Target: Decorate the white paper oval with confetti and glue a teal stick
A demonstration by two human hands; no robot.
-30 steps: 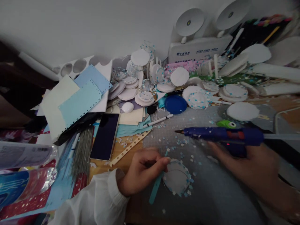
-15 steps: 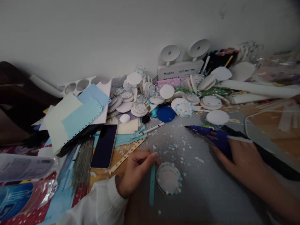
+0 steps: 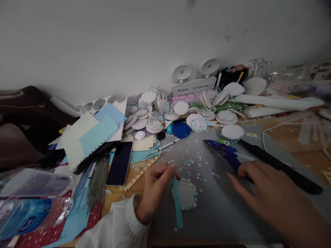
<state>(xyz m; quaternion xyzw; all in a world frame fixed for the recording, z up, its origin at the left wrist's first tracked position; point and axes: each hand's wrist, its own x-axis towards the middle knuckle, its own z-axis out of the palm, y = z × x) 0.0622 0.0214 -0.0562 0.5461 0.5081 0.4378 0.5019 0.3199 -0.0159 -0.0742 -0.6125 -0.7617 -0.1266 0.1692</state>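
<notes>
My left hand (image 3: 160, 184) is closed in a pinch on the upper end of a teal paper strip (image 3: 177, 203). The strip hangs across the left part of a white paper disc (image 3: 187, 194) with a blue-and-white scalloped edge, which lies on the grey mat (image 3: 222, 217). A dark blue hot glue gun (image 3: 224, 153) with a small red light rests on the mat, its nozzle to the left. Over its handle end is my right hand (image 3: 266, 193), fingers apart and not wrapped round it; whether a fingertip touches the handle I cannot tell.
Small paper scraps (image 3: 198, 163) dot the mat. A black bar-like object (image 3: 281, 168) lies right of the glue gun. Behind are piled white discs (image 3: 155, 125) and a blue round lid (image 3: 181, 130). A phone (image 3: 119, 163) and plastic bottles (image 3: 33, 217) are at left.
My right hand has loosened from the glue gun and moved back toward me, leaving the gun on the mat. My left hand has swung the teal strip over the disc's left side.
</notes>
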